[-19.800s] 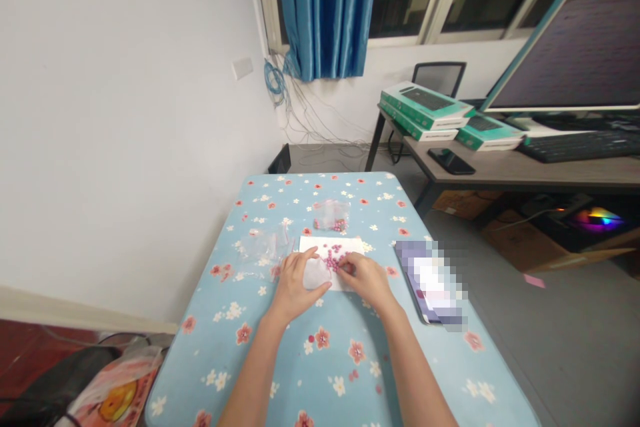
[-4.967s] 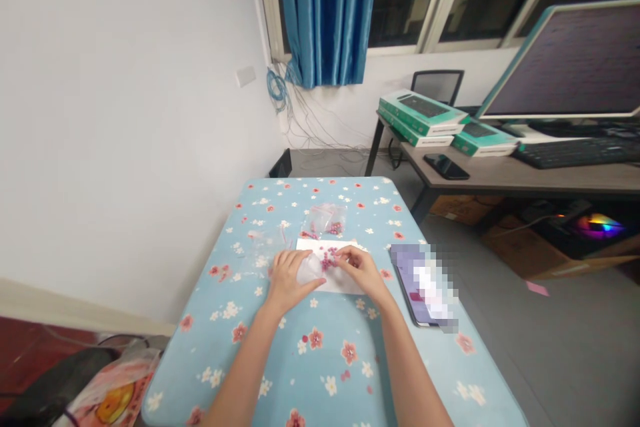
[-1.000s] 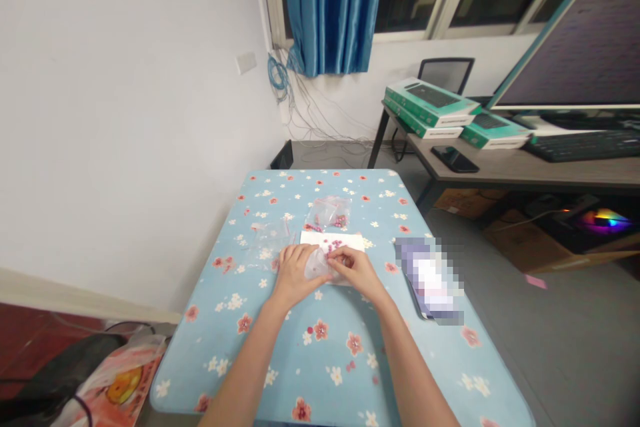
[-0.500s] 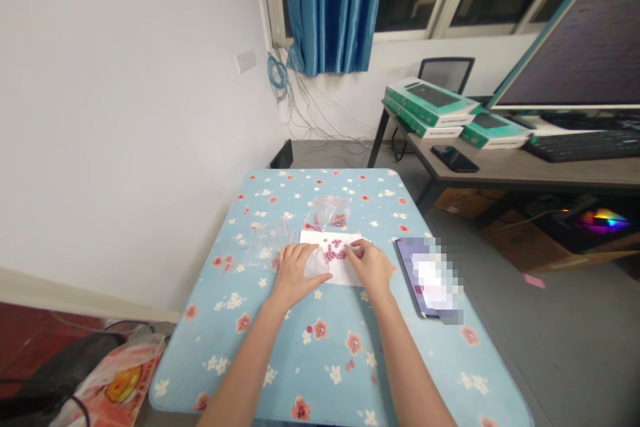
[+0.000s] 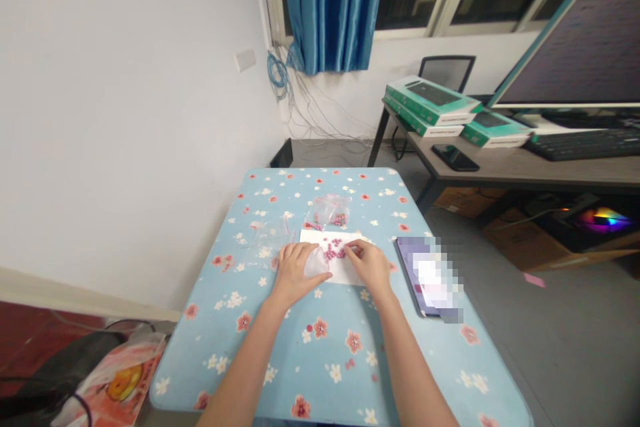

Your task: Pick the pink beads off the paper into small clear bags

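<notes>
My left hand [image 5: 296, 271] curves around a small translucent plastic bag [image 5: 315, 263], the thumb along its near side and the fingers on its far side. Beneath lies a white sheet of paper [image 5: 344, 275] with several small pink-red beads [image 5: 331, 251] scattered on it. At the beads' right edge, my right hand [image 5: 369, 261] has thumb and forefinger pinched together; whatever is between the tips is too small to make out. Beyond the paper rests a clear zip bag [image 5: 327, 209] with reddish and greenish beads inside. Another clear bag [image 5: 267, 243] lies flat left of my left hand.
A flowered blue cloth covers the small table [image 5: 300, 370]. A phone [image 5: 413, 273], partly blurred out, lies on its right side. The desk at right holds boxes [image 5: 430, 103], a dark phone [image 5: 455, 157], a keyboard [image 5: 590, 145] and a monitor [image 5: 575, 47]. A white wall stands at left.
Both hands stay almost in place. The right fingertips have shifted very slightly among the beads; the view has tilted a touch.
</notes>
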Available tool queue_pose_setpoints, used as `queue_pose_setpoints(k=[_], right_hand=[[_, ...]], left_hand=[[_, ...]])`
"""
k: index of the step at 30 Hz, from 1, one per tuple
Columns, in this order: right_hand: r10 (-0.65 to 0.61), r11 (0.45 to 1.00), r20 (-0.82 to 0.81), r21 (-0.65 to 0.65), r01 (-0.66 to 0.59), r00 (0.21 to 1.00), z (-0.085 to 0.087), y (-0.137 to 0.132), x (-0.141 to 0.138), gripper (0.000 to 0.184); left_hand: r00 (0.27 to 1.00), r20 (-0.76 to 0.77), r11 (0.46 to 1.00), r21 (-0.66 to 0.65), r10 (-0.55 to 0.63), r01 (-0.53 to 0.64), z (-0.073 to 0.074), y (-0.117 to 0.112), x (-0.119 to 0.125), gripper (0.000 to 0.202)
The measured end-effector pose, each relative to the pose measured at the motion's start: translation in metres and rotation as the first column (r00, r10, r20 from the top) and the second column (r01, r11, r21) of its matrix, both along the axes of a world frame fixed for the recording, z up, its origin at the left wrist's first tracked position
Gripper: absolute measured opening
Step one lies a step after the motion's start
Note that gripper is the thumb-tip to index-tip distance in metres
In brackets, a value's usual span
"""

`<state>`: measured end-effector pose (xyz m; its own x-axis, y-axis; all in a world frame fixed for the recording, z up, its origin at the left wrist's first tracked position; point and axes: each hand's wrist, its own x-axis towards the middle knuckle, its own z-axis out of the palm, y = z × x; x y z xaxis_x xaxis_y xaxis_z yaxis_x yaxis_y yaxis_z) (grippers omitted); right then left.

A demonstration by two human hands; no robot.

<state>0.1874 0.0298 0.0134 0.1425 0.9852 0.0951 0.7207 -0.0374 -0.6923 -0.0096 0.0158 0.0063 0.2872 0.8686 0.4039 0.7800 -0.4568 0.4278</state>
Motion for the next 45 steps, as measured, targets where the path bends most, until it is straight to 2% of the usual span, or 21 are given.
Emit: queue_pose_setpoints(k=[3, 6, 8, 13, 20, 25, 27, 30, 32, 34, 37, 45], right_hand=[[0.12, 0.993, -0.262, 0.035, -0.115, 0.958, -0.004, 0.003, 0.001, 0.026], [0.211, 0.977, -0.489, 0.078, -0.198, 0.847, -0.006, 0.004, -0.002, 0.028], [0.245, 0.967, -0.581, 0.085, -0.242, 0.776, -0.006, 0.004, -0.004, 0.028], [0.28, 0.953, -0.644, 0.094, -0.289, 0.712, -0.003, 0.003, -0.009, 0.028], [0.312, 0.933, -0.647, 0.071, -0.352, 0.696, -0.002, 0.0, -0.014, 0.028], [0.349, 0.909, -0.624, 0.044, -0.414, 0.699, -0.006, -0.001, -0.019, 0.027], [0.347, 0.916, -0.607, 0.057, -0.396, 0.715, -0.006, -0.001, -0.017, 0.027], [0.296, 0.952, -0.491, 0.084, -0.294, 0.819, -0.004, 0.0, -0.006, 0.028], [0.232, 0.973, -0.314, 0.07, -0.221, 0.921, -0.003, 0.0, 0.004, 0.027], [0.175, 0.984, -0.124, 0.037, -0.172, 0.977, -0.002, 0.0, 0.012, 0.025], [0.16, 0.987, 0.04, -0.01, -0.159, 0.986, -0.002, 0.0, 0.016, 0.023], [0.152, 0.988, 0.16, -0.043, -0.147, 0.975, 0.004, -0.004, 0.005, 0.015]], left_hand=[[1.0, 0.001, 1.0, 0.001, 0.004, -0.004, 0.0, 0.0, 0.0, 0.056], [1.0, 0.005, 1.0, 0.003, -0.001, 0.001, 0.0, 0.0, 0.0, 0.057], [1.0, 0.009, 1.0, 0.01, -0.004, 0.004, 0.0, 0.0, 0.0, 0.057], [0.999, 0.022, 0.999, 0.029, -0.024, 0.023, 0.001, 0.0, 0.0, 0.059], [0.999, 0.023, 0.999, 0.034, -0.037, 0.036, 0.004, -0.002, 0.0, 0.061], [0.999, 0.018, 0.999, 0.035, -0.038, 0.037, 0.004, -0.002, 0.0, 0.06], [0.999, 0.019, 0.999, 0.03, -0.028, 0.027, 0.004, -0.001, 0.0, 0.06], [1.0, 0.022, 1.0, 0.023, -0.008, 0.008, 0.004, -0.001, -0.001, 0.059], [1.0, 0.024, 1.0, 0.023, 0.0, -0.001, 0.004, -0.001, -0.002, 0.058], [1.0, 0.023, 1.0, 0.023, 0.009, -0.009, 0.005, -0.002, -0.002, 0.058], [1.0, 0.02, 1.0, 0.019, 0.017, -0.017, 0.006, -0.002, -0.001, 0.057], [1.0, 0.024, 1.0, 0.027, 0.006, -0.006, 0.006, -0.002, -0.001, 0.057]])
